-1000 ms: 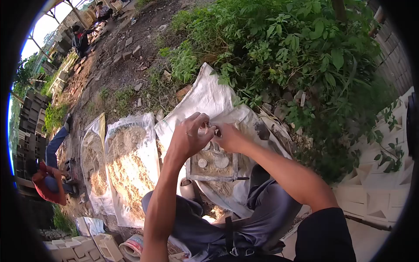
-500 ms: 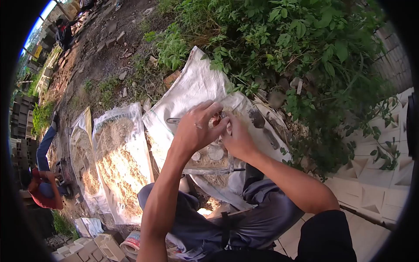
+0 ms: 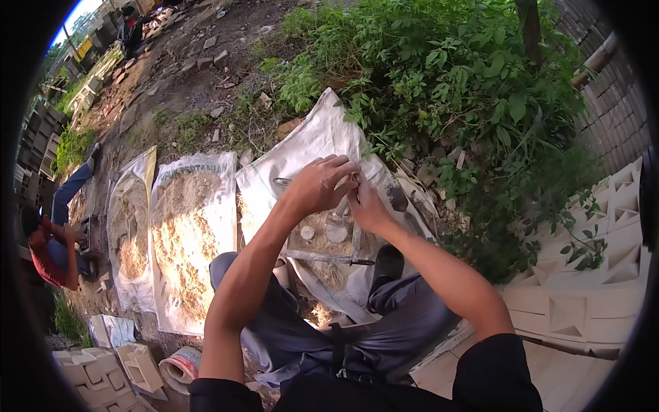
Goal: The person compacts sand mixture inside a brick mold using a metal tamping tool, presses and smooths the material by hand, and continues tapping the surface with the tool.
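My left hand (image 3: 321, 184) is closed, its fingertips curled around a small object that I cannot make out. My right hand (image 3: 368, 207) pinches close against it, fingertips touching the same spot. Both hands hang over a rectangular frame (image 3: 322, 257) lying on a white woven sack (image 3: 274, 172). Inside the frame are pale sandy material and light round pieces, among them a larger disc (image 3: 336, 232) and a smaller disc (image 3: 307, 233). An oval metal-looking piece (image 3: 281, 182) lies left of my left hand. A dark lump (image 3: 395, 198) sits right of my right hand.
Sacks spread with sandy powder (image 3: 189, 240) lie to the left. A person in a red top (image 3: 58, 250) sits farther left. Pale moulded blocks (image 3: 570, 309) stand at the right, leafy plants (image 3: 439, 82) grow ahead, and a bucket (image 3: 182, 367) lies at lower left.
The view has shifted, bringing more of the seated person and the bucket into sight. My hands stay together over the frame, with the fingertips drawn slightly closer.
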Demonstrator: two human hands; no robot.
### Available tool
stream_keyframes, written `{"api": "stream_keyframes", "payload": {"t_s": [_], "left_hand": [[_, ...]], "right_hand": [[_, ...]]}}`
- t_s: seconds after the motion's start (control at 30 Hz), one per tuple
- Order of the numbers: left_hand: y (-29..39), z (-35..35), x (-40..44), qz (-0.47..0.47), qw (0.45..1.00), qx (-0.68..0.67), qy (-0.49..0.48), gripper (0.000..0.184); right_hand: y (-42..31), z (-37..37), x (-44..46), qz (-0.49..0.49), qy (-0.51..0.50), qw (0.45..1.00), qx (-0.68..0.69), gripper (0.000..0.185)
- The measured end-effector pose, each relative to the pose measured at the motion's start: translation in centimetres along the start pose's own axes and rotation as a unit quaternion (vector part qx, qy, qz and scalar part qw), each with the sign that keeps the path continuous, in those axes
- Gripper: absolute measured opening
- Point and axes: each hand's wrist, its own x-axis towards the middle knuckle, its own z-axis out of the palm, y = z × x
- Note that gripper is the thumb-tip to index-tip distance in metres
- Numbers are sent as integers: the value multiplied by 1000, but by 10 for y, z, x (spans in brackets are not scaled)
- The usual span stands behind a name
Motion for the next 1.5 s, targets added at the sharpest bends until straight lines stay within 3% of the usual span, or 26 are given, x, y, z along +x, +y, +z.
{"api": "stream_keyframes", "payload": {"t_s": [0.1,0.17,0.3,0.4,0.5,0.57,0.63,0.67,0.7,0.77,0.87,0.93,0.97,1.03,1.2,1.37,1.43,1.5], "left_hand": [[13,-5,-8,16,1000,-2,24,20],[13,-6,-13,2,1000,19,-23,17],[6,-11,-23,27,999,-15,17,14],[9,-17,-29,-41,999,-8,23,11],[-1,-6,-36,-72,993,-92,15,11],[6,-3,-32,-213,953,-210,38,13],[7,4,-31,-221,965,-136,33,16],[3,18,-34,-225,962,-135,81,18],[-7,36,-36,-228,956,-134,130,20],[-27,75,-46,-199,946,-10,257,23],[-57,125,-85,-314,931,97,159,41],[-69,148,-120,-305,932,197,-7,63],[-74,156,-133,-307,931,197,-5,63],[-85,171,-153,-282,923,243,-101,77],[-108,183,-170,-221,946,204,-120,86],[-120,170,-169,-201,964,130,-120,87],[-124,171,-168,-209,962,129,-119,83],[-129,173,-171,-218,962,114,-116,80]], "right_hand": [[-5,2,-4,-4,-47,998,-35,26],[-6,9,-5,-23,-43,999,15,26],[-42,17,-11,27,-55,992,112,31],[-25,40,-15,-12,-13,949,313,26],[-10,41,-16,-18,-15,929,368,24],[-9,26,-15,-41,-45,938,342,28],[-9,25,-9,45,3,925,376,35],[-9,25,-11,48,63,943,324,46],[-6,24,-11,45,61,942,326,46],[4,24,-9,-14,89,929,360,53],[16,28,-3,-13,93,900,425,56],[17,28,-3,0,80,888,452,54],[15,27,-2,0,77,889,451,54],[16,26,-1,5,56,900,433,53],[5,36,10,-76,62,915,392,48],[5,42,25,-22,18,913,408,45],[3,37,30,27,98,899,426,47],[6,34,34,18,114,913,390,49]]}}
